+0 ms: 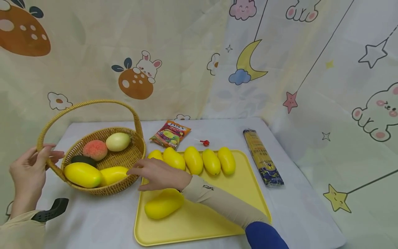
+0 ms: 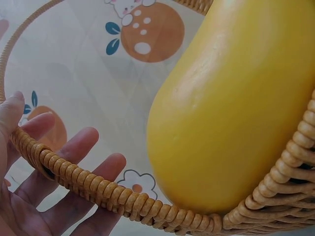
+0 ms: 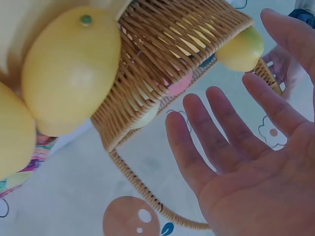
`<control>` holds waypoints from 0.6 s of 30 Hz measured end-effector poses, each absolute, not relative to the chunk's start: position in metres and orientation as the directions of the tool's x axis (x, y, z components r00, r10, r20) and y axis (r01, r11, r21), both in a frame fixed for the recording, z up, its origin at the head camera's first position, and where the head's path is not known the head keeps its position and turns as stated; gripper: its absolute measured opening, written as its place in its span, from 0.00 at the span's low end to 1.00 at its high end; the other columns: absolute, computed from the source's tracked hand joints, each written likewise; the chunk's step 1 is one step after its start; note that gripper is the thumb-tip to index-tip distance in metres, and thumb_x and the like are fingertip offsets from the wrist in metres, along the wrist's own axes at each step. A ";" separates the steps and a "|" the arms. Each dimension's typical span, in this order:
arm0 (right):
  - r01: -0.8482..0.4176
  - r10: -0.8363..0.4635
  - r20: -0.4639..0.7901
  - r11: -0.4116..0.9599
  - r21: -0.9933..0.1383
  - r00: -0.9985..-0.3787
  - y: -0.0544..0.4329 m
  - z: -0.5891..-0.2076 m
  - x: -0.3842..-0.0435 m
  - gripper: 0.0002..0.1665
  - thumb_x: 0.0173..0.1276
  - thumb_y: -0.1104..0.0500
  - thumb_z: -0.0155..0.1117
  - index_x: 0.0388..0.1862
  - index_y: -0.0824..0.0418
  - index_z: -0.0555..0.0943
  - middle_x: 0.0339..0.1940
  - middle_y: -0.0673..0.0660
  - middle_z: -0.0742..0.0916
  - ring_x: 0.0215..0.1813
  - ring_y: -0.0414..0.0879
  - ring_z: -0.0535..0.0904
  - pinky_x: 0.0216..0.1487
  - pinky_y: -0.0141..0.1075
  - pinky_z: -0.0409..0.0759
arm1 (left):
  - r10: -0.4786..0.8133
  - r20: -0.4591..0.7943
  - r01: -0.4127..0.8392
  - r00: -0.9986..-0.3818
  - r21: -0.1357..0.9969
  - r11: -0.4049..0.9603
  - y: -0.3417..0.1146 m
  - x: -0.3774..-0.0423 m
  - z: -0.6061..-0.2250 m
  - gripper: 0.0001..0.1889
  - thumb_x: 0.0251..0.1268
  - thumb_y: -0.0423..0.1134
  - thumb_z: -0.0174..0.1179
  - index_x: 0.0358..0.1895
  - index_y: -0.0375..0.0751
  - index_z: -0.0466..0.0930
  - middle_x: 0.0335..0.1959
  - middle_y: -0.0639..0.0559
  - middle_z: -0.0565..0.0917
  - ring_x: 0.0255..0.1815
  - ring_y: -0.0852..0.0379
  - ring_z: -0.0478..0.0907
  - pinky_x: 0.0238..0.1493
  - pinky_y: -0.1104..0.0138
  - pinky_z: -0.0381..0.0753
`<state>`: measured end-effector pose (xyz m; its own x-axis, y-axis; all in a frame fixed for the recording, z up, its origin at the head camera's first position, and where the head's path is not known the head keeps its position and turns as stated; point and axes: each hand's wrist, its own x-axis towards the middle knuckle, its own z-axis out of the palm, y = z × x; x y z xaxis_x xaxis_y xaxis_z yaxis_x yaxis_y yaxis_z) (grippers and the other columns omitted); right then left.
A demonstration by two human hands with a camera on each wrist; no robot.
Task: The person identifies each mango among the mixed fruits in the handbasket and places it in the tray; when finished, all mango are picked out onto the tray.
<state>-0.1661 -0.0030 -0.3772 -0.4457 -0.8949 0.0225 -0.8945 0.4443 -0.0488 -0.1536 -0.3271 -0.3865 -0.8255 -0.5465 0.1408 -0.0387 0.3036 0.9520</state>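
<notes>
My left hand (image 1: 29, 173) holds the left side of the handle of a wicker basket (image 1: 136, 148), its thumb and fingers around the handle (image 2: 93, 184). In the basket lie two yellow mangoes, one at the left (image 1: 83, 175) and one beside it (image 1: 113, 175), a fuzzy peach (image 1: 95, 150), a pale green-yellow fruit (image 1: 118, 142) and a partly hidden dark fruit (image 1: 84, 159). With fingers spread, my right hand (image 1: 163, 174) hovers at the basket's right rim, holding nothing; its palm shows in the right wrist view. Below it, one mango (image 1: 164, 204) lies on a yellow tray (image 1: 217, 207).
Several mangoes (image 1: 193, 160) line the tray's far edge. Behind it are a candy bag (image 1: 170, 134) and a red lollipop (image 1: 205, 142). A long noodle packet (image 1: 262, 157) lies right of the tray, on the white-covered table (image 1: 298, 207). Patterned curtains (image 1: 186, 69) enclose the table.
</notes>
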 end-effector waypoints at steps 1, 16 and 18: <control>-0.894 -0.894 0.019 0.446 -0.049 -0.447 -0.008 -0.376 -0.168 0.33 0.63 0.45 0.67 0.66 0.51 0.73 0.58 0.51 0.78 0.52 0.39 0.74 0.51 0.24 0.72 | -0.548 0.138 -0.045 -0.825 0.951 0.306 -0.327 -0.153 -0.386 0.18 0.71 0.49 0.52 0.59 0.50 0.79 0.29 0.75 0.80 0.34 0.71 0.75 0.50 0.84 0.72; -0.875 -0.874 -0.051 0.484 -0.022 -0.482 -0.066 -0.381 -0.195 0.35 0.66 0.41 0.62 0.70 0.49 0.68 0.59 0.48 0.76 0.51 0.36 0.73 0.46 0.23 0.73 | -0.552 0.135 -0.048 -0.823 0.952 0.303 -0.326 -0.153 -0.384 0.18 0.70 0.48 0.52 0.58 0.49 0.79 0.27 0.75 0.80 0.33 0.71 0.76 0.45 0.87 0.72; -0.868 -0.867 -0.072 0.496 -0.017 -0.493 -0.072 -0.383 -0.197 0.36 0.66 0.41 0.62 0.70 0.48 0.68 0.58 0.47 0.76 0.49 0.35 0.74 0.44 0.23 0.73 | -0.550 0.138 -0.044 -0.823 0.952 0.304 -0.326 -0.153 -0.385 0.18 0.70 0.48 0.52 0.58 0.49 0.79 0.27 0.75 0.80 0.33 0.71 0.76 0.45 0.86 0.73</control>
